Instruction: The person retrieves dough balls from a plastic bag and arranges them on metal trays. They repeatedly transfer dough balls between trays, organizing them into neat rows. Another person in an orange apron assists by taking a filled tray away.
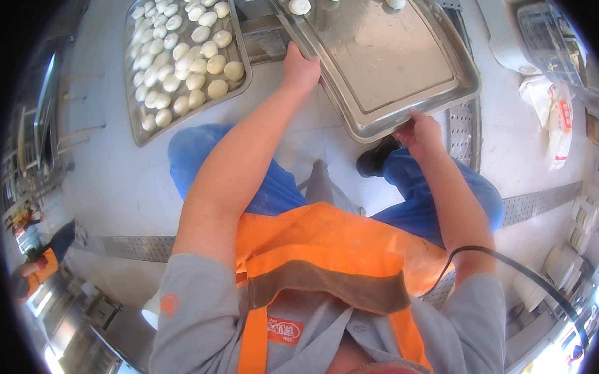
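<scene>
My left hand grips the left rim of a rectangular steel tray, thumb on top of the edge. At the tray's near edge, close to its right part, my right hand holds the rim, with some fingers hidden underneath. A round whitish dough piece rests by the tray's far left side. A few more dough pieces lie at its far end, partly cut off by the picture's top. Left of my left hand, a second steel tray carries many round dough pieces.
A perforated metal drain cover runs along the pale tiled floor. At right are a white sack with red writing and a clear plastic container. A grey stand rises between my legs. Another person is far left.
</scene>
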Available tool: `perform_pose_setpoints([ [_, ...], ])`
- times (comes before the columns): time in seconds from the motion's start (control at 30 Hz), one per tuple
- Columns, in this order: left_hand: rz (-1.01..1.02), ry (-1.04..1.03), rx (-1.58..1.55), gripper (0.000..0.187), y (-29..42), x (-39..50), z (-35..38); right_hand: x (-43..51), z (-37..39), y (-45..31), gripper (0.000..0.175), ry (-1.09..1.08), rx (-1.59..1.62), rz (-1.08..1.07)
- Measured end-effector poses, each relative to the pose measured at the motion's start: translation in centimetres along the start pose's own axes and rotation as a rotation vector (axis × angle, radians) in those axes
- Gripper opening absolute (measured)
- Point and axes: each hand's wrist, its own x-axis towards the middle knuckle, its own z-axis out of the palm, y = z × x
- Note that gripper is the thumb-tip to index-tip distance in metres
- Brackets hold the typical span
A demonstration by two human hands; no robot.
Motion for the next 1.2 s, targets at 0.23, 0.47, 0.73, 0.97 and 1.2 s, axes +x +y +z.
perform_pose_setpoints([
  [0.23, 0.134, 0.062, 0.361, 0.080, -1.3, -2.3, -1.2, -3.6, 2.6, 3.3, 0.030, -0.033, 0.123, 0.128],
  [0.47, 0.007, -0.157, 0.429, 0.080, -0.1, -6.1, -3.2, -6.8, 2.1, 4.8, 0.034, -0.163, 0.195, 0.269],
  [0.73, -0.152, -0.230, 0.280, 0.070, -0.4, -7.2, -3.3, -6.6, 1.3, 6.6, 0.036, -0.213, 0.231, 0.315],
  [0.97, -0.156, -0.214, 0.325, 0.054, -0.2, -7.3, -3.6, -6.8, 1.7, 6.7, 0.036, -0.208, 0.215, 0.323],
  [1.2, -0.224, -0.252, 0.299, 0.047, 0.4, -8.9, -3.6, -7.4, 0.9, 7.5, 0.036, -0.129, 0.190, 0.365],
])
